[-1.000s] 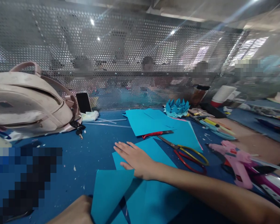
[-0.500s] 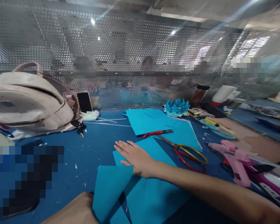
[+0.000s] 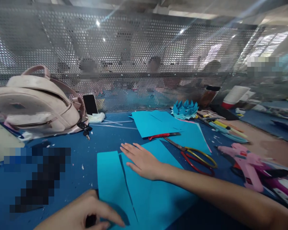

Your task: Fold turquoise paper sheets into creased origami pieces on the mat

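A pink backpack [image 3: 36, 103] sits zipped at the table's [image 3: 86, 153] far left, its contents hidden. A blue paper sheet [image 3: 148, 195] lies flat near the front edge. The right hand [image 3: 142, 161] presses on it, fingers spread flat, gripping nothing. The left hand [image 3: 91, 215] pinches the folded flap's [image 3: 110, 182] lower corner, fingers curled.

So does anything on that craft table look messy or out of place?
Somewhat. Small white paper scraps are scattered over the blue table. The scissors lie open on the loose blue sheets. Keys dangle from the pink backpack onto the table. The right hand presses flat on the blue paper.
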`<state>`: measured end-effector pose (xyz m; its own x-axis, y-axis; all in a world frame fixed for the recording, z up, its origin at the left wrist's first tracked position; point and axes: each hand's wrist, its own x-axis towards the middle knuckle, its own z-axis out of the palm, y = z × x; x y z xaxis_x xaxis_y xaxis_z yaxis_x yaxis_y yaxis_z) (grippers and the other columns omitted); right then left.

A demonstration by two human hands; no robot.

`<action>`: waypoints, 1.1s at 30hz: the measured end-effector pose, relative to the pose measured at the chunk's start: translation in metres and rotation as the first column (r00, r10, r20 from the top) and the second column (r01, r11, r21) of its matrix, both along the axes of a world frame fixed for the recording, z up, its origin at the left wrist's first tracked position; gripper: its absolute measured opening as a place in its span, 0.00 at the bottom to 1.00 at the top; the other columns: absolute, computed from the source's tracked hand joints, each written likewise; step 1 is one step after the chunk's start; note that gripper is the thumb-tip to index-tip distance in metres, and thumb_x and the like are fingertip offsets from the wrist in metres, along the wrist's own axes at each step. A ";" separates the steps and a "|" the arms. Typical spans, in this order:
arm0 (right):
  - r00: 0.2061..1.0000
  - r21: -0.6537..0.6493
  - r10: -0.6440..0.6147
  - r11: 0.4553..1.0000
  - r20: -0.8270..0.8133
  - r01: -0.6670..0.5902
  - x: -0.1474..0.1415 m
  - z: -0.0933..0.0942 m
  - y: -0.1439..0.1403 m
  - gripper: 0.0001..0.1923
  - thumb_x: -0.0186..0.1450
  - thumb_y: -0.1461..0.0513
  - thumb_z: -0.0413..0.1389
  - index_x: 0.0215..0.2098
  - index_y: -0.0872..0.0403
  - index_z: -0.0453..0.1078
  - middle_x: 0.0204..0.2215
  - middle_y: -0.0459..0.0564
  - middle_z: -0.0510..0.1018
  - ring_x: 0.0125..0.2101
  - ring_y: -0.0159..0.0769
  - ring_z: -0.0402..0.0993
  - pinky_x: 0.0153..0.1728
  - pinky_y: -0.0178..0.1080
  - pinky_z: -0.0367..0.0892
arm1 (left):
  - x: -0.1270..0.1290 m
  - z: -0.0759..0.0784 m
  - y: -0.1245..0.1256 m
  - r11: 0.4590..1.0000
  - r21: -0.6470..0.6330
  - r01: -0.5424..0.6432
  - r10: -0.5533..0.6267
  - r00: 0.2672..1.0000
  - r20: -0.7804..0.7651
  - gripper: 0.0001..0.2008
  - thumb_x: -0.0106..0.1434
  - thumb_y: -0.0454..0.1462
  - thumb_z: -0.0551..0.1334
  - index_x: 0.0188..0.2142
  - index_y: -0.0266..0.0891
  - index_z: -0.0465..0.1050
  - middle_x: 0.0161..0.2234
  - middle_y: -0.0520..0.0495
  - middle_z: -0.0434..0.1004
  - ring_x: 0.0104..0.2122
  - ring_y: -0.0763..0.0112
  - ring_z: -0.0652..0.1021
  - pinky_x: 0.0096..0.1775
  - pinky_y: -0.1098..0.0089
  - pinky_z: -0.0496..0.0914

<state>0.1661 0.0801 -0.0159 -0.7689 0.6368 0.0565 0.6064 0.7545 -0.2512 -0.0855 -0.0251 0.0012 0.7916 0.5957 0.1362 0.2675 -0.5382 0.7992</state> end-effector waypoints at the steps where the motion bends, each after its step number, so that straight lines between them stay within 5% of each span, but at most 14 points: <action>1: 1.000 -0.002 -0.018 1.000 -0.003 0.018 -0.001 0.004 -0.002 0.32 0.72 0.54 0.42 0.69 0.57 0.42 0.69 0.55 0.44 0.67 0.43 0.38 0.65 0.50 0.42 | 0.000 0.000 0.000 0.999 -0.034 -0.041 0.040 0.999 -0.013 0.14 0.67 0.34 0.56 0.47 0.50 0.76 0.34 0.51 0.81 0.21 0.79 0.76 0.35 0.74 0.73; 4: 0.998 0.004 -0.027 1.000 -0.049 0.027 -0.002 0.028 -0.014 0.34 0.70 0.54 0.48 0.68 0.61 0.45 0.68 0.59 0.46 0.67 0.45 0.41 0.65 0.49 0.44 | -0.002 0.002 0.002 0.975 -0.178 -0.132 0.133 0.991 -0.010 0.13 0.67 0.37 0.56 0.41 0.46 0.80 0.31 0.49 0.82 0.19 0.77 0.77 0.26 0.78 0.71; 6: 0.990 0.018 0.062 0.998 -0.128 -0.060 -0.002 0.053 -0.028 0.27 0.71 0.53 0.46 0.65 0.57 0.56 0.64 0.56 0.60 0.64 0.43 0.53 0.63 0.47 0.50 | -0.007 0.005 0.007 0.960 -0.200 -0.194 0.207 0.977 0.045 0.13 0.68 0.39 0.56 0.41 0.46 0.81 0.33 0.46 0.83 0.28 0.70 0.81 0.30 0.76 0.72; 8: 0.972 0.043 0.097 0.995 -0.213 -0.090 0.000 0.078 -0.046 0.19 0.73 0.55 0.43 0.54 0.50 0.70 0.51 0.48 0.77 0.51 0.38 0.71 0.54 0.43 0.60 | -0.013 0.010 0.012 0.946 -0.171 -0.276 0.298 0.948 0.116 0.11 0.66 0.40 0.59 0.43 0.48 0.80 0.38 0.45 0.83 0.36 0.65 0.81 0.37 0.72 0.73; 11: 0.968 0.109 0.099 0.991 -0.231 -0.075 0.003 0.104 -0.069 0.26 0.63 0.44 0.54 0.50 0.51 0.71 0.42 0.49 0.81 0.42 0.42 0.76 0.43 0.41 0.67 | -0.016 0.017 0.017 0.910 -0.265 -0.319 0.378 0.901 0.213 0.15 0.63 0.43 0.62 0.50 0.49 0.77 0.41 0.45 0.82 0.34 0.63 0.79 0.35 0.70 0.72; 15: 0.983 0.184 0.074 0.982 -0.166 -0.042 0.006 0.108 -0.074 0.33 0.58 0.48 0.61 0.56 0.54 0.64 0.50 0.54 0.75 0.47 0.47 0.72 0.41 0.41 0.68 | -0.004 0.035 0.017 0.810 -0.513 -0.282 0.514 0.763 0.392 0.24 0.61 0.42 0.64 0.57 0.46 0.70 0.37 0.45 0.80 0.36 0.64 0.77 0.38 0.69 0.71; 17: 0.973 0.182 0.011 0.983 -0.232 0.032 0.008 0.107 -0.064 0.25 0.61 0.57 0.59 0.56 0.53 0.63 0.52 0.53 0.73 0.48 0.43 0.72 0.41 0.40 0.68 | 0.006 0.049 0.017 0.804 -0.542 -0.243 0.535 0.693 0.483 0.26 0.61 0.40 0.64 0.58 0.45 0.68 0.33 0.47 0.79 0.33 0.68 0.76 0.37 0.72 0.70; 19: 0.928 0.143 -0.080 0.980 -0.363 0.141 0.013 0.109 -0.050 0.16 0.63 0.64 0.55 0.50 0.52 0.67 0.47 0.49 0.77 0.43 0.38 0.74 0.41 0.38 0.68 | 0.014 0.064 0.017 0.825 -0.509 -0.247 0.529 0.655 0.539 0.25 0.61 0.40 0.63 0.59 0.44 0.68 0.39 0.43 0.79 0.36 0.66 0.75 0.36 0.71 0.71; 22: 0.840 0.026 -0.114 0.988 -0.531 0.151 0.024 0.120 -0.032 0.08 0.64 0.63 0.56 0.42 0.53 0.72 0.38 0.46 0.80 0.37 0.34 0.75 0.39 0.37 0.68 | 0.023 0.086 0.015 0.871 -0.325 -0.370 0.492 0.655 0.573 0.22 0.65 0.38 0.58 0.59 0.45 0.67 0.58 0.40 0.68 0.46 0.55 0.74 0.35 0.66 0.73; 25: 0.787 -0.024 -0.061 0.998 -0.614 0.059 0.036 0.134 -0.026 0.06 0.65 0.63 0.56 0.39 0.54 0.73 0.38 0.47 0.80 0.39 0.34 0.75 0.41 0.37 0.67 | 0.030 0.106 0.009 0.853 0.040 -0.520 0.436 0.754 0.492 0.26 0.67 0.34 0.55 0.63 0.52 0.58 0.64 0.46 0.61 0.54 0.52 0.71 0.43 0.60 0.73; 29: 0.772 -0.058 -0.010 0.998 -0.636 -0.035 0.043 0.147 -0.034 0.06 0.67 0.64 0.54 0.39 0.55 0.73 0.37 0.46 0.80 0.38 0.33 0.75 0.41 0.35 0.67 | 0.046 0.129 0.005 0.597 0.667 -0.446 0.357 0.892 0.277 0.33 0.64 0.33 0.60 0.65 0.56 0.53 0.64 0.53 0.60 0.60 0.54 0.64 0.59 0.58 0.58; 31: 0.780 -0.044 0.027 0.997 -0.626 -0.070 0.045 0.151 -0.041 0.06 0.67 0.64 0.54 0.39 0.55 0.73 0.36 0.45 0.80 0.37 0.32 0.74 0.40 0.34 0.66 | 0.057 0.138 0.009 0.489 0.765 -0.419 0.426 0.880 0.209 0.29 0.64 0.34 0.60 0.63 0.50 0.57 0.60 0.50 0.66 0.59 0.56 0.65 0.61 0.58 0.54; 33: 0.794 -0.012 0.061 0.996 -0.604 -0.085 0.047 0.154 -0.047 0.06 0.68 0.64 0.54 0.39 0.54 0.73 0.35 0.44 0.79 0.35 0.30 0.74 0.39 0.32 0.65 | 0.068 0.143 0.017 0.481 0.781 -0.398 0.447 0.878 0.172 0.19 0.65 0.35 0.60 0.55 0.45 0.66 0.53 0.48 0.73 0.54 0.58 0.70 0.60 0.57 0.54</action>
<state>0.2130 0.0330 0.1384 -0.6311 0.5912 0.5023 0.2663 0.7732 -0.5755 -0.0170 -0.0082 0.1445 0.4941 0.5381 0.6828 0.6623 -0.7418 0.1053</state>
